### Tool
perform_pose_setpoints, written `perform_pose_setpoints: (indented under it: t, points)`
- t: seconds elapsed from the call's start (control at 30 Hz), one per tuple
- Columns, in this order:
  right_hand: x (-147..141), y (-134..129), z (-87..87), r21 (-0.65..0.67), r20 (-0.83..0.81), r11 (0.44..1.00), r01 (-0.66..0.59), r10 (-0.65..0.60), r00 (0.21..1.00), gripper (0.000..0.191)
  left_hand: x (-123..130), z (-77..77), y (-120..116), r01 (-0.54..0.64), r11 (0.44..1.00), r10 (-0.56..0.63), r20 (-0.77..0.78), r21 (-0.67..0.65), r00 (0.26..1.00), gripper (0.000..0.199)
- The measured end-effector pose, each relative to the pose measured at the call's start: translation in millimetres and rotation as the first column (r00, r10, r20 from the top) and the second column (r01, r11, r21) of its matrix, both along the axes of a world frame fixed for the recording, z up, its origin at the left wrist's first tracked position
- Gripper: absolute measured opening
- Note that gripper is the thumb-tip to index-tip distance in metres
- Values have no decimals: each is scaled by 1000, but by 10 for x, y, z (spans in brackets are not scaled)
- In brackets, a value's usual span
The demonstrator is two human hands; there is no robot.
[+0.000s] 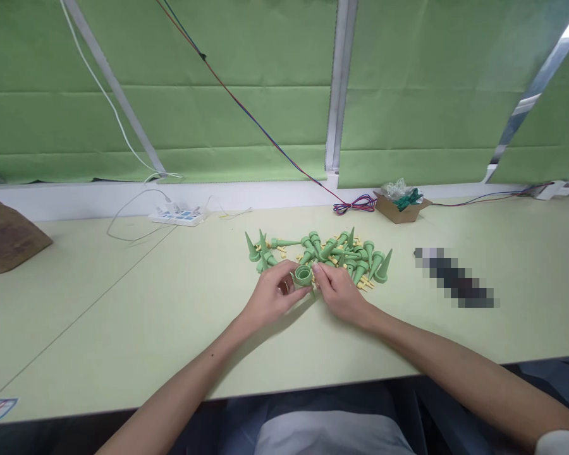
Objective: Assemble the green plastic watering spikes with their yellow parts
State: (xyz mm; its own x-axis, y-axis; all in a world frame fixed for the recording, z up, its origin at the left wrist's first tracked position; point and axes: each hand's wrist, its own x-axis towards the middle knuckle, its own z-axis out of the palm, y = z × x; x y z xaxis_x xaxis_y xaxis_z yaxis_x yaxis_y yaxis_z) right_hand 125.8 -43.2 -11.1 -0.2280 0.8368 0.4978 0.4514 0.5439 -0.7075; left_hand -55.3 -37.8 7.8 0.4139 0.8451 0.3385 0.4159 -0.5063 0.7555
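Note:
My left hand holds a green plastic spike by its wide round collar, between thumb and fingers. The open, hollow end of the collar faces me. Close against its right side, the thumb and forefinger of my right hand are pinched together. Whatever they hold is too small or too hidden to name. Just behind both hands lies a pile of similar green spikes, some standing on their collars, others on their sides. Small yellow plastic pieces are scattered among them.
A cardboard box with clear and dark green items stands at the back right, beside coiled red and blue wire. A white power strip is at the back left. A brown paper bag lies far left; a blurred dark object lies right.

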Motion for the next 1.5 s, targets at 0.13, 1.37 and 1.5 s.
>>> perform_pose_setpoints:
  t: [0.13,1.37,1.5]
  points:
    - [3,-12,4,0,-22,1000,-3,3,1000,41,2,-12,3,6,997,-4,-17,80,1000,22]
    - [-4,-60,54,109,-76,990,-86,94,993,36,6,43,27,306,773,-54,423,-556,904,52]
    - [3,-52,43,112,-87,989,-96,106,991,35,-10,36,20,322,772,-64,437,-548,897,45]
